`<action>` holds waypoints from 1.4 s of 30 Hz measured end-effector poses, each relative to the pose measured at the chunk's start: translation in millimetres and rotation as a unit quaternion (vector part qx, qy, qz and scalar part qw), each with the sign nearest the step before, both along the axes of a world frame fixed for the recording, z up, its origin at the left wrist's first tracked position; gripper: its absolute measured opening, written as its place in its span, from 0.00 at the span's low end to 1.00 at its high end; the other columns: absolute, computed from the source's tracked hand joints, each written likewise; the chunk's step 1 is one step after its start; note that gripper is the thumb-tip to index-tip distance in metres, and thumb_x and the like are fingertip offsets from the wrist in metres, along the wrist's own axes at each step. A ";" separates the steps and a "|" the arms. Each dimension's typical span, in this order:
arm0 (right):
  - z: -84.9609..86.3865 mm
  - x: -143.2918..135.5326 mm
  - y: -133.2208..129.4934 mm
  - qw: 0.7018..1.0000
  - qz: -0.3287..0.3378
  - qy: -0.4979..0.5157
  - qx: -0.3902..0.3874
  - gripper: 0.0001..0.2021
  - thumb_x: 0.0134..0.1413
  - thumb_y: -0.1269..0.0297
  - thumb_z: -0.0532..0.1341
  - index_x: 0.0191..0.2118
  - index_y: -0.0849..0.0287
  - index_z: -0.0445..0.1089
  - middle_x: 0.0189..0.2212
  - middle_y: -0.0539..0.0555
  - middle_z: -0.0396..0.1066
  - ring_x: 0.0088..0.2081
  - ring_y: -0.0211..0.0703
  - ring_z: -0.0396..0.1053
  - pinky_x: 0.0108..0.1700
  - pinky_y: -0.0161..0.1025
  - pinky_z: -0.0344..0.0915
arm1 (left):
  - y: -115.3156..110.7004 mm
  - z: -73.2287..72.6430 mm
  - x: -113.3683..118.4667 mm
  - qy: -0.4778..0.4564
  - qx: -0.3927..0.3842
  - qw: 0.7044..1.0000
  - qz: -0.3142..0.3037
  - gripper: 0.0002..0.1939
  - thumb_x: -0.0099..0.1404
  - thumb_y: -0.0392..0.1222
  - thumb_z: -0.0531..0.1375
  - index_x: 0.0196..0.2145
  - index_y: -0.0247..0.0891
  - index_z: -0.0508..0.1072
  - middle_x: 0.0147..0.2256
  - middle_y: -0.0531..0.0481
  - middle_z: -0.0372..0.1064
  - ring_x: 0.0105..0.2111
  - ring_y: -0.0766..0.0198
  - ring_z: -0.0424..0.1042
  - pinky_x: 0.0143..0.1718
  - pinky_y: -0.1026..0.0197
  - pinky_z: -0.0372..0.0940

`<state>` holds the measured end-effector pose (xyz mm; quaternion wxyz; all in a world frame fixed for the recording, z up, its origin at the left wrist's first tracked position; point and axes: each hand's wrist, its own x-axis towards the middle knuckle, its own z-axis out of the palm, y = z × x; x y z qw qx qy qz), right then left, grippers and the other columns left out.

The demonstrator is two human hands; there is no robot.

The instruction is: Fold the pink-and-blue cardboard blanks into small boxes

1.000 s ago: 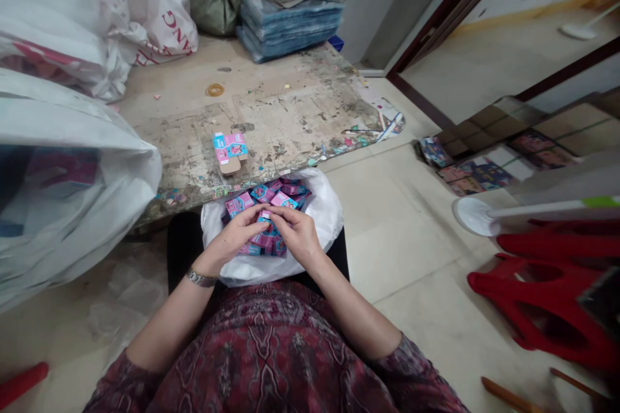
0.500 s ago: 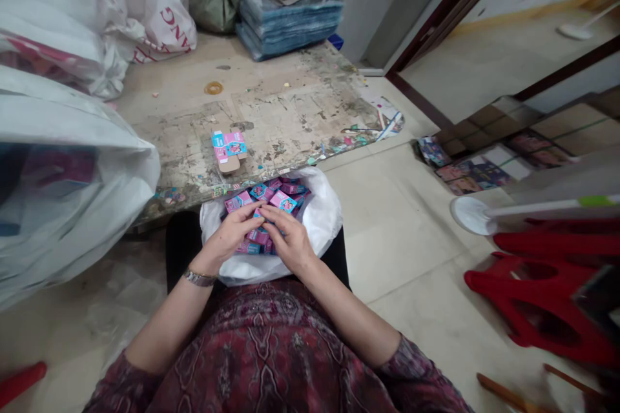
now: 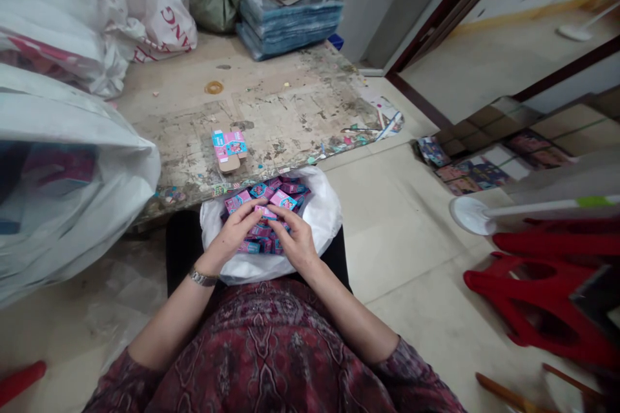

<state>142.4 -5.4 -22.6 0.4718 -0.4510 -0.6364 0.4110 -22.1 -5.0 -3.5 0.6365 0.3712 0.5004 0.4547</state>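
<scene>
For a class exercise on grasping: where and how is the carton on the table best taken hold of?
Probably by pinching the brown flap of the carton, coming from the near edge of the table: the flap juts that way and nothing covers it.

1. The left forearm (image 3: 169, 316) and right forearm (image 3: 356, 310) slant forward and inward, converging just off the worktop's (image 3: 281, 110) near edge.
2. The left hand (image 3: 236, 230) has its back up, fingers (image 3: 250, 206) bent inward and thumb closed toward them.
3. The right hand (image 3: 296, 240) mirrors it, back up, fingers and thumb curled in a pinch.
4. Both hands' fingertips sit near each other.
</scene>
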 end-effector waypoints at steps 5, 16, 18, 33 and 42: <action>-0.7 0.4 -0.9 1.000 -0.003 0.003 -0.008 0.12 0.61 0.63 0.62 0.49 0.52 0.78 0.47 0.55 0.80 0.49 0.48 0.78 0.55 0.46 0.72 | -0.4 -4.0 5.0 0.018 0.020 1.000 0.000 0.17 0.62 0.53 0.65 0.43 0.40 0.80 0.46 0.47 0.76 0.53 0.53 0.69 0.58 0.54 0.61; 3.2 11.0 6.9 0.996 -0.028 -0.047 0.074 0.12 0.62 0.65 0.61 0.49 0.55 0.77 0.46 0.57 0.80 0.48 0.48 0.77 0.54 0.46 0.73 | -9.7 -8.6 0.7 0.011 -0.079 0.996 -0.035 0.32 0.61 0.57 0.65 0.60 0.45 0.68 0.56 0.43 0.68 0.55 0.47 0.68 0.47 0.50 0.71; 7.0 19.5 16.9 0.989 -0.046 -0.085 0.116 0.12 0.64 0.65 0.60 0.51 0.55 0.76 0.47 0.58 0.79 0.51 0.48 0.76 0.56 0.47 0.71 | -10.4 -14.1 -2.8 0.037 -0.082 0.996 -0.021 0.34 0.61 0.56 0.66 0.62 0.44 0.67 0.58 0.40 0.66 0.58 0.46 0.66 0.49 0.49 0.70; -56.5 27.1 18.1 0.942 0.009 -0.325 0.080 0.22 0.58 0.73 0.60 0.59 0.65 0.70 0.62 0.70 0.65 0.68 0.60 0.57 0.68 0.58 0.58 | -19.3 -55.9 -16.8 0.141 -0.059 0.986 -0.064 0.26 0.55 0.51 0.69 0.49 0.36 0.78 0.49 0.37 0.76 0.54 0.44 0.72 0.55 0.44 0.66; -51.3 45.8 54.4 0.913 -0.037 -0.406 -0.015 0.26 0.59 0.73 0.59 0.63 0.67 0.65 0.64 0.72 0.62 0.66 0.61 0.60 0.66 0.59 0.59 | -20.5 -65.6 -21.5 0.174 -0.037 0.980 -0.087 0.25 0.55 0.53 0.68 0.48 0.36 0.78 0.46 0.39 0.77 0.51 0.46 0.74 0.50 0.49 0.68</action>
